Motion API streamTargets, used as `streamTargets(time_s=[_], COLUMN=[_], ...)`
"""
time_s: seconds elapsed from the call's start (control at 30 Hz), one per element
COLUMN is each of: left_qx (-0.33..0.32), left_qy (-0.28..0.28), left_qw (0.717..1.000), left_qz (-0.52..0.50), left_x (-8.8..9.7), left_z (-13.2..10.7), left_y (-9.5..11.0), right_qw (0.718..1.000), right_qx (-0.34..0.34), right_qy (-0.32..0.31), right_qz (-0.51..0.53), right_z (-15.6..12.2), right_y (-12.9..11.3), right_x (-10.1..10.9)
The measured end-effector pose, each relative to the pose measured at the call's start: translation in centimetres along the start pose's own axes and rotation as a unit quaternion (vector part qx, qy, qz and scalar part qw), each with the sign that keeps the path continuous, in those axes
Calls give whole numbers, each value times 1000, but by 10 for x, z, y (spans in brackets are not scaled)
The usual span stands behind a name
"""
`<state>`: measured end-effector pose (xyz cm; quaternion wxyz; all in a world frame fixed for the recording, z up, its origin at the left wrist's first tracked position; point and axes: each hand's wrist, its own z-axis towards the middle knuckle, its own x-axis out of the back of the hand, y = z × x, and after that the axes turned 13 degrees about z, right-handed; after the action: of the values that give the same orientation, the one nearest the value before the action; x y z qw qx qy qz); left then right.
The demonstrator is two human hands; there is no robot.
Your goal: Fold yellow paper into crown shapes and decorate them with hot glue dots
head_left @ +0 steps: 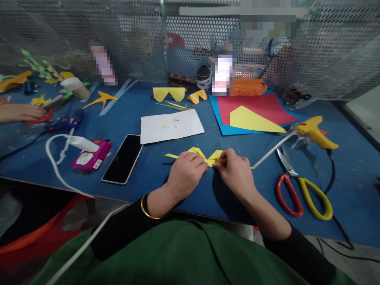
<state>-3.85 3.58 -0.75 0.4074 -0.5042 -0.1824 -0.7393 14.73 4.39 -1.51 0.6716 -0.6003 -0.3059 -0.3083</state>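
A folded yellow paper shape (198,153) lies on the blue table (154,174) just in front of me. My left hand (185,174) rests on its left half, fingers curled down and pressing the paper. My right hand (234,172) pinches the paper's right end between thumb and fingertips. A thin yellow point of the paper sticks out to the left past my left hand. Much of the shape's middle is hidden under my fingers.
A black phone (122,158), a pink device with a white cable (90,155) and a white sheet (170,126) lie left and behind. Scissors (299,190), a yellow glue gun (314,132) and coloured paper sheets (255,114) sit right. Another person's hand (20,112) is far left. Mesh screen behind.
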Motion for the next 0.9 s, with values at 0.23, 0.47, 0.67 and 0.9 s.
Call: streamTargets(time_s=[0.23, 0.47, 0.67, 0.9], left_qx=[-75, -77, -73, -54], left_qy=[-52, -60, -77, -128], left_qw=[996, 995, 994, 990], left_qz=[-1, 12, 18, 11], left_x=[-2, -5, -4, 0], left_z=[-5, -9, -10, -7], left_y=[16, 18, 21, 23], right_qw=[1000, 997, 995, 999], right_qx=[20, 8, -25, 16], right_qy=[11, 23, 20, 13], right_qz=[4, 79, 93, 31], right_z=[0, -5, -3, -1], right_y=[1, 15, 16, 17], right_x=[0, 11, 15, 10])
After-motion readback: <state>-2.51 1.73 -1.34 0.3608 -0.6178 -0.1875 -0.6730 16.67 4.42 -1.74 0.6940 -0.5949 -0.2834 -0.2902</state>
